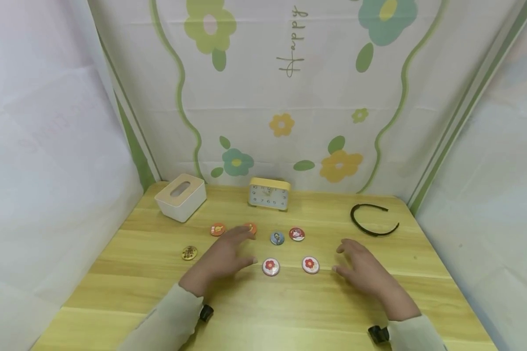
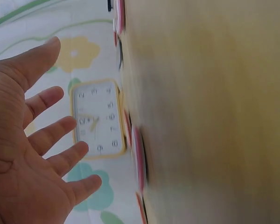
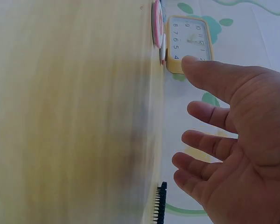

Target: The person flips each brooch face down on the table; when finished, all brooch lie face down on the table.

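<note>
probably light and slick, the red-flower badges (image 1: 271, 266) below frame centre suit rim pinches; left hand (image 1: 228, 253) and right hand (image 1: 363, 267) hang empty, fingers relaxed.

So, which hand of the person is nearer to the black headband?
Right. The right hand is on the near side of the black headband, a little to its left; the left hand is much farther off to the left.
</note>
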`<action>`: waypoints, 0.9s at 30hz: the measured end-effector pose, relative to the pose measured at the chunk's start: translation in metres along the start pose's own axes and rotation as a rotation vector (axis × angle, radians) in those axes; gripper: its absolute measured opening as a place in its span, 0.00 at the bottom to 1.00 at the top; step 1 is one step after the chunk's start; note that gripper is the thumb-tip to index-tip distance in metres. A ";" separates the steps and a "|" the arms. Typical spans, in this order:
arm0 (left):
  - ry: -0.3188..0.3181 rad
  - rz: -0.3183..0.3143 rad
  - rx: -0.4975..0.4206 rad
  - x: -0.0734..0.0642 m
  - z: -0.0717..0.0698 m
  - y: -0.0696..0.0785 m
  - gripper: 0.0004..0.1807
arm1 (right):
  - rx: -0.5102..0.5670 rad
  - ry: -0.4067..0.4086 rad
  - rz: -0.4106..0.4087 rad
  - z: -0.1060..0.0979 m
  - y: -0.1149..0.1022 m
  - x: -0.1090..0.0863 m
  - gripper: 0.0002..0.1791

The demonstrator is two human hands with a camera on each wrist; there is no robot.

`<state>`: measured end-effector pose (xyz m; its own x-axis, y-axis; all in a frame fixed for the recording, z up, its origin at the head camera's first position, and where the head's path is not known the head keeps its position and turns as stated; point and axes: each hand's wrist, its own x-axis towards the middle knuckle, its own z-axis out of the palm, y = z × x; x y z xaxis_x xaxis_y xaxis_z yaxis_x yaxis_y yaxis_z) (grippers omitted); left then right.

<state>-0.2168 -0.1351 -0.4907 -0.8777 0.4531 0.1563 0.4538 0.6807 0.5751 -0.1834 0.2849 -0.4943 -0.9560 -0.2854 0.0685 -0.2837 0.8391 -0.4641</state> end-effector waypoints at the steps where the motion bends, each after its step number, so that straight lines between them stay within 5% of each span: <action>1: -0.005 0.013 -0.003 0.002 0.003 0.002 0.30 | 0.004 -0.003 -0.003 0.001 -0.001 0.000 0.25; 16: -0.053 0.108 0.012 0.022 0.033 0.036 0.24 | 0.059 -0.013 -0.025 0.011 -0.005 0.004 0.20; 27: -0.138 0.112 0.046 0.032 0.054 0.063 0.23 | 0.069 -0.029 -0.026 0.016 -0.008 0.005 0.17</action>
<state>-0.2082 -0.0471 -0.4929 -0.7930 0.6004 0.1035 0.5569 0.6454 0.5228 -0.1845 0.2691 -0.5047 -0.9455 -0.3208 0.0559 -0.3015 0.7977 -0.5223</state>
